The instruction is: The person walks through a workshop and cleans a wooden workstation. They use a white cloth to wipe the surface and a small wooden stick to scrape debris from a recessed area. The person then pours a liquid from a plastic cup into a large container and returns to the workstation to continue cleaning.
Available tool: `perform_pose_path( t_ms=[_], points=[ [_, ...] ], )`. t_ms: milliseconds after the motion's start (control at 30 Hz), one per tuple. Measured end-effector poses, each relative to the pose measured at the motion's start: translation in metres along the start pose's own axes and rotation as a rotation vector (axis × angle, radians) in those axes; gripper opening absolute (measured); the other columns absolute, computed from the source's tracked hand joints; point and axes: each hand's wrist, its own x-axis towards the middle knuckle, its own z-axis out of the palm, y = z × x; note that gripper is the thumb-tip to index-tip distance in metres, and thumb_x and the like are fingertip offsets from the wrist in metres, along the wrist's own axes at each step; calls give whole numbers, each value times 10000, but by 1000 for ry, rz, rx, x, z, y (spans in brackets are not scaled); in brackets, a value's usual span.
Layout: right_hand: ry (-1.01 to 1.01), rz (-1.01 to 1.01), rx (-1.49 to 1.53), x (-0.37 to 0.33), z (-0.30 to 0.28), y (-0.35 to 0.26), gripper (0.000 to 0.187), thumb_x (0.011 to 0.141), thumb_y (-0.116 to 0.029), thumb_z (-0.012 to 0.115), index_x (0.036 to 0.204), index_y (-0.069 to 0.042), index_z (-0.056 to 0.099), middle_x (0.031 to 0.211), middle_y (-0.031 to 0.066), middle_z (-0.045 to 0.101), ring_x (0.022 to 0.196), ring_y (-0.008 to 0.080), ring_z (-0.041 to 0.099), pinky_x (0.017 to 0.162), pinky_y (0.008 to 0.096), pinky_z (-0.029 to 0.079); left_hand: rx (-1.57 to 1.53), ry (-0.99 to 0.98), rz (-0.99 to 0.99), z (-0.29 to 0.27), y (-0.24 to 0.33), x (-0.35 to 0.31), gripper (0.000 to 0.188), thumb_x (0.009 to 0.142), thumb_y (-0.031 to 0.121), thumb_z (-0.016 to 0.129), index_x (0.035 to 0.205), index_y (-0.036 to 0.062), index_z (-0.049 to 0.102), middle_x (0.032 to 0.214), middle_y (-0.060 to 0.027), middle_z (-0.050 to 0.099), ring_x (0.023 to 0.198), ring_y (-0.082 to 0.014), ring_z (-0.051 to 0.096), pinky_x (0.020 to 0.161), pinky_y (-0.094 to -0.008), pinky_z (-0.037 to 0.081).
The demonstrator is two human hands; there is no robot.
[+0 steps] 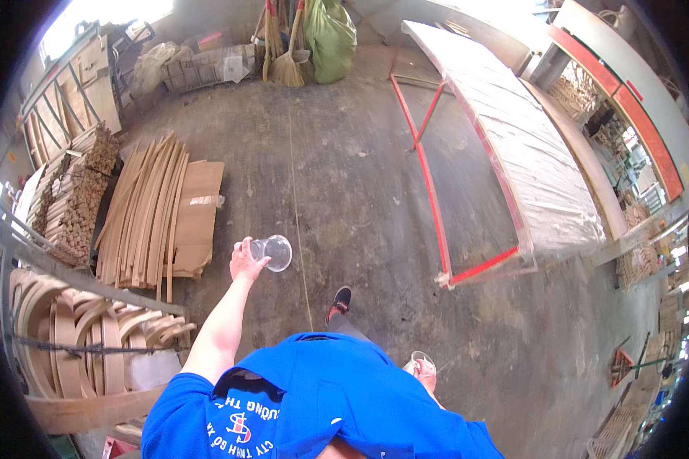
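Note:
A clear plastic cup (278, 253) is gripped in my left hand (246, 262), out in front of me to the left above the floor. The cup is tilted, with its round mouth turned to the right. My right hand (426, 375) hangs low beside my body, its fingers closed round a second clear cup (420, 357). Part of that cup is covered by the hand, and what it holds is too small to make out.
Wooden strips (142, 210) lie beside flat cardboard (197, 218) on the left. Nearer stands a rack of curved wooden parts (88, 329). A red metal frame (429, 183) and a long white-covered table (528, 130) stand right. Brooms (289, 69) and a green sack (331, 42) are far ahead.

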Motion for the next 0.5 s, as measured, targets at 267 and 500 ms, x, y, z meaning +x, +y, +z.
perform_pose_path(
  t_ms=[267, 500],
  points=[
    [47, -244, 52, 312, -48, -154, 372, 770, -110, 572, 1129, -183, 504, 1024, 147, 577, 992, 344, 515, 827, 426, 431, 93, -57, -557, 13, -29, 85, 781, 613, 332, 764, 1250, 181, 337, 1199, -146, 427, 1065, -328, 496, 848, -441, 449],
    [161, -441, 181, 577, -69, -301, 327, 793, -92, 565, 1112, -100, 494, 946, 140, 606, 889, 307, 563, 775, 392, 446, 132, -202, -1035, 34, -22, 184, 741, 633, 345, 755, 1229, 189, 343, 1185, -150, 429, 1071, -339, 493, 841, -466, 450]
  ],
)
